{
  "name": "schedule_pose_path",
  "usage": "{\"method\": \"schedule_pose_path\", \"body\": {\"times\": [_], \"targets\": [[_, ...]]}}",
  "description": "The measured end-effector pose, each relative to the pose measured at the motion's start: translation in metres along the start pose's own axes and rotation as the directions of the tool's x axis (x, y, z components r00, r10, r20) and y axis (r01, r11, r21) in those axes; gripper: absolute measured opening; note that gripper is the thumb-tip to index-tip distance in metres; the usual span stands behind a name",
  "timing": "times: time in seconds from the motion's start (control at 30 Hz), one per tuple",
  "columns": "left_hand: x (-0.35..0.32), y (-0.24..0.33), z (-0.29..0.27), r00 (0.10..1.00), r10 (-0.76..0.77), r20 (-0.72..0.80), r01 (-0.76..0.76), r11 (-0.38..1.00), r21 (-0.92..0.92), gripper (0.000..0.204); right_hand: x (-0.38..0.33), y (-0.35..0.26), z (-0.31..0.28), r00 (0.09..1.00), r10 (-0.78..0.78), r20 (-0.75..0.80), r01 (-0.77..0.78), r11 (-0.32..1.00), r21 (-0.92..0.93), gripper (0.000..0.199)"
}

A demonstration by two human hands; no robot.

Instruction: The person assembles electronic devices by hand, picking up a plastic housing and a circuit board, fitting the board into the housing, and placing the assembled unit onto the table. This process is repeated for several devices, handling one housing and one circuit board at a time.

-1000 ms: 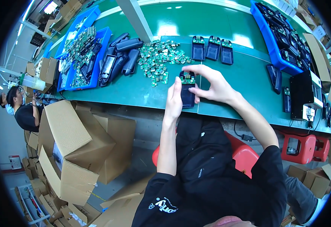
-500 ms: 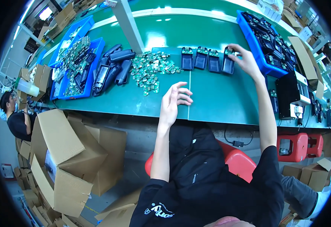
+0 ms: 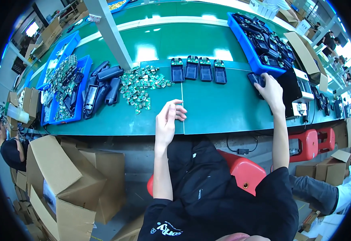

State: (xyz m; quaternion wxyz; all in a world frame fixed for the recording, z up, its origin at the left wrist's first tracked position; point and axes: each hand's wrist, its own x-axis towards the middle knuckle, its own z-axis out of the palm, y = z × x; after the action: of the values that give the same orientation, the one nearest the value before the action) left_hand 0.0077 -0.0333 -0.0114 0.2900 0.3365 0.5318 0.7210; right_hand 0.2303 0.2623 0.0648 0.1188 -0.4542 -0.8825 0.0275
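My right hand (image 3: 271,91) grips a dark plastic casing (image 3: 255,83) at the bench's right, just below the blue bin of casings. My left hand (image 3: 168,120) hovers near the front edge of the bench, fingers loosely bent and apart, with nothing in it. Beyond it, several open dark casing halves (image 3: 191,68) stand side by side in a row, each with a small green circuit board at its far end. A loose heap of small green circuit boards (image 3: 137,90) lies to their left. Closed-looking dark casings (image 3: 110,74) are piled farther left.
Blue bins (image 3: 88,66) with boards and parts stand at the left; another blue bin (image 3: 259,66) full of casings is at the back right. A black box-shaped machine (image 3: 289,92) sits right of my hand. A grey post (image 3: 109,34) rises behind the boards. Cardboard boxes (image 3: 55,160) lie below.
My right hand has let go of the rightmost casing in the row and moved right, onto another casing near the machine. The whole view has shifted; my left hand stays much the same.
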Motion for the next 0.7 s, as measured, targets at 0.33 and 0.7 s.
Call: {"method": "schedule_pose_path", "body": {"times": [0.33,0.7], "targets": [[-0.001,-0.002,-0.001,1.0,-0.005,0.015,0.004,0.999,0.045,0.031,-0.004,0.041,0.004,0.995,-0.103,0.003,0.092,0.906,0.412,0.044],[-0.005,0.0,-0.001,0.999,-0.013,0.05,0.009,0.996,0.089,0.032,-0.028,-0.011,0.002,0.988,-0.154,-0.024,0.123,0.676,0.726,0.045]]}}
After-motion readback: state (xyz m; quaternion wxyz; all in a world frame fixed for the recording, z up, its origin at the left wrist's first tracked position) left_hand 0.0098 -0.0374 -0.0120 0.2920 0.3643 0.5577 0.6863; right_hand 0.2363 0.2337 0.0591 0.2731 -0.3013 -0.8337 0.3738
